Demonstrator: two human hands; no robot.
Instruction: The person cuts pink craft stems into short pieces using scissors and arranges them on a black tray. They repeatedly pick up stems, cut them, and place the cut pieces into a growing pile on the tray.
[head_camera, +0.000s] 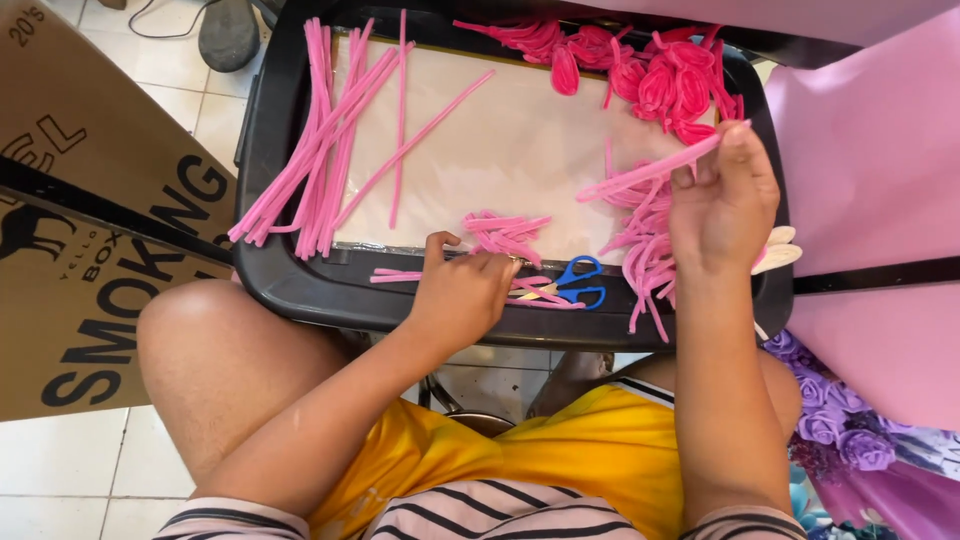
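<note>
1. Right hand (722, 200) pinched a bundle of pink pipe cleaners (650, 172) above the black tray's (300, 285) right edge.
2. Left hand (462, 290) rested curled on the tray's near rim, fingertips on short pink pieces (500, 232); grip unclear.
3. Blue-handled scissors (575, 282) lay just beside the left hand.
4. Long pipe cleaners (320, 160) were piled at the tray's left edge.
5. Folded pink loops (650, 75) sat at the far right corner.

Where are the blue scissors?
The scissors lie on the black tray's near rim, just right of the left hand, beside cut pink stems.
</note>
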